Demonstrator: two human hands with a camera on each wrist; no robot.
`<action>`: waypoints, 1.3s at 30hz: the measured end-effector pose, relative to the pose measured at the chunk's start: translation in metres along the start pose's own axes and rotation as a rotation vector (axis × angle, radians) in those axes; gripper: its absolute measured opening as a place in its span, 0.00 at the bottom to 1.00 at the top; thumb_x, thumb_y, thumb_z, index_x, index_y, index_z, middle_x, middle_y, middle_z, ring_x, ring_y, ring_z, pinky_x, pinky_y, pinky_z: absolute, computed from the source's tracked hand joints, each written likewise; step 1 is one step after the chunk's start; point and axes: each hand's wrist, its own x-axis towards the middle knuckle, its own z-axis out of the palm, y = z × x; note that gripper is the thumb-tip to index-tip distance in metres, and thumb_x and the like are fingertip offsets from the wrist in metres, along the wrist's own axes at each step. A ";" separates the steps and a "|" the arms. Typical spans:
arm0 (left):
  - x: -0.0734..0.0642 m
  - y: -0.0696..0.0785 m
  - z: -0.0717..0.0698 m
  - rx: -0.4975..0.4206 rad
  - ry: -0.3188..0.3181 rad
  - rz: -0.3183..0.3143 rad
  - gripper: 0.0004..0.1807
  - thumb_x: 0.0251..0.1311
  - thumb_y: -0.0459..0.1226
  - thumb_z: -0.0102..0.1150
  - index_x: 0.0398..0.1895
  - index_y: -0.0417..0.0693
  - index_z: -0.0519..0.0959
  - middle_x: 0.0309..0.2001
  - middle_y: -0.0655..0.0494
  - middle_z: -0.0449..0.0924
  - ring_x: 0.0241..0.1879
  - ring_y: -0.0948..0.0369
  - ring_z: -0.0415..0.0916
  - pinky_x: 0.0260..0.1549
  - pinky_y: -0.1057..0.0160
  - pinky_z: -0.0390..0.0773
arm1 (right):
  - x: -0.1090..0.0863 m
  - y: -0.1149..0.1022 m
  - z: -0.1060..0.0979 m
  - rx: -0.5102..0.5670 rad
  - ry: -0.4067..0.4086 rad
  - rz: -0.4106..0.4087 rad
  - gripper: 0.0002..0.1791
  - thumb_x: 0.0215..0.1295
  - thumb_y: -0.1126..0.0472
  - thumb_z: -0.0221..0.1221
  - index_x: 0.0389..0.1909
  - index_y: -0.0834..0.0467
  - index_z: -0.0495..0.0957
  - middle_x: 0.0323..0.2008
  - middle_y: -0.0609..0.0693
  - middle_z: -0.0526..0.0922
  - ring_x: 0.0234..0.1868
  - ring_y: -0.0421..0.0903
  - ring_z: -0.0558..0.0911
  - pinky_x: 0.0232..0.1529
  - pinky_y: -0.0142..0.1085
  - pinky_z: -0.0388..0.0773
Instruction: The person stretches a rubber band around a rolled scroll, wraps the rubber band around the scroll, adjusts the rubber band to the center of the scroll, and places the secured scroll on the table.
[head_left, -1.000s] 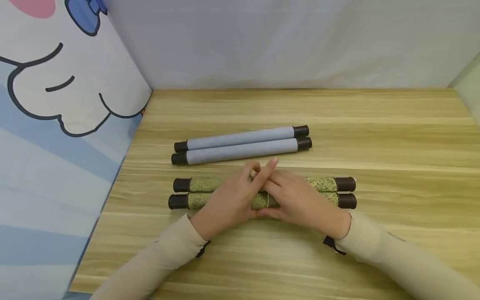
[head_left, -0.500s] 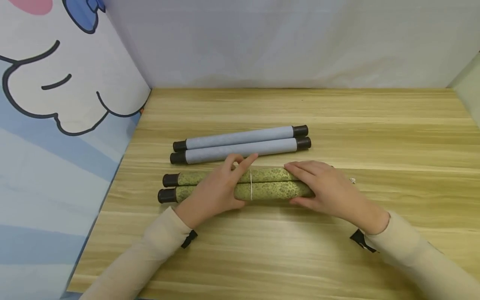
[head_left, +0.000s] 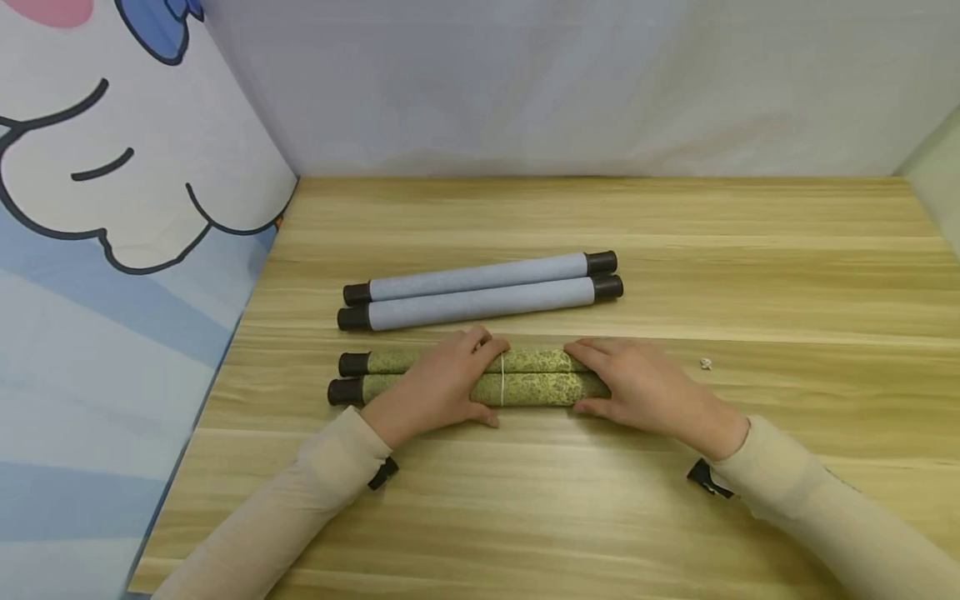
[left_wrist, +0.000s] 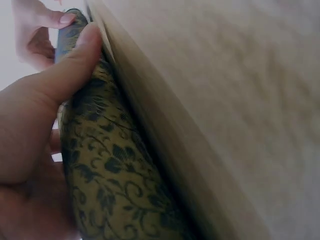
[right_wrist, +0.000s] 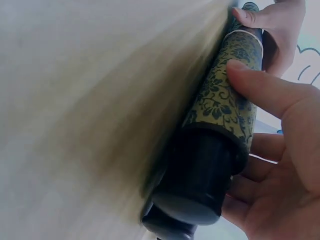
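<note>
While fingers (head_left: 591,355) grip them, tied green rolls (head_left: 536,388) lie lengthwise left-to-right.

You will find no legible text, label, brand, number or sign on the patterned yellow-green scroll (head_left: 540,389), the pale blue scroll (head_left: 480,307) beyond it, or the cartoon backdrop (head_left: 112,200) at left.

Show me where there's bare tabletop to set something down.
Bare tabletop lies between the backdrop and blue-grey rolls, right of those rolls behind the white scrap, and nearside of the green rolls, between the sleeves. The middle is crowded: a narrow strip parts the pairs, and the left hand and right hand grip the green one.
</note>
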 end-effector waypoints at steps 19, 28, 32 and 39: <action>0.002 0.002 -0.001 -0.035 -0.028 -0.003 0.53 0.39 0.57 0.75 0.68 0.46 0.64 0.55 0.51 0.69 0.52 0.54 0.69 0.53 0.54 0.75 | -0.004 -0.005 0.000 0.006 0.042 0.027 0.44 0.50 0.44 0.73 0.64 0.65 0.72 0.60 0.62 0.79 0.59 0.59 0.81 0.61 0.52 0.78; -0.006 0.004 -0.005 0.046 0.001 -0.045 0.54 0.45 0.63 0.70 0.73 0.48 0.62 0.62 0.49 0.71 0.61 0.51 0.70 0.63 0.50 0.73 | -0.008 -0.002 -0.002 -0.003 0.058 -0.011 0.48 0.54 0.39 0.69 0.70 0.63 0.67 0.65 0.60 0.75 0.65 0.58 0.76 0.68 0.52 0.72; -0.017 0.005 -0.020 0.080 0.072 -0.015 0.52 0.51 0.62 0.68 0.75 0.49 0.59 0.67 0.48 0.68 0.68 0.49 0.66 0.72 0.49 0.65 | -0.012 -0.001 -0.012 -0.019 0.149 -0.066 0.49 0.54 0.39 0.69 0.71 0.61 0.64 0.67 0.59 0.72 0.67 0.59 0.72 0.70 0.55 0.68; -0.028 0.010 -0.030 0.126 0.108 0.055 0.49 0.53 0.59 0.68 0.74 0.49 0.61 0.67 0.49 0.68 0.66 0.51 0.68 0.68 0.49 0.70 | -0.020 -0.001 -0.021 -0.067 0.215 -0.118 0.51 0.52 0.40 0.69 0.74 0.56 0.61 0.70 0.59 0.69 0.68 0.60 0.71 0.68 0.58 0.68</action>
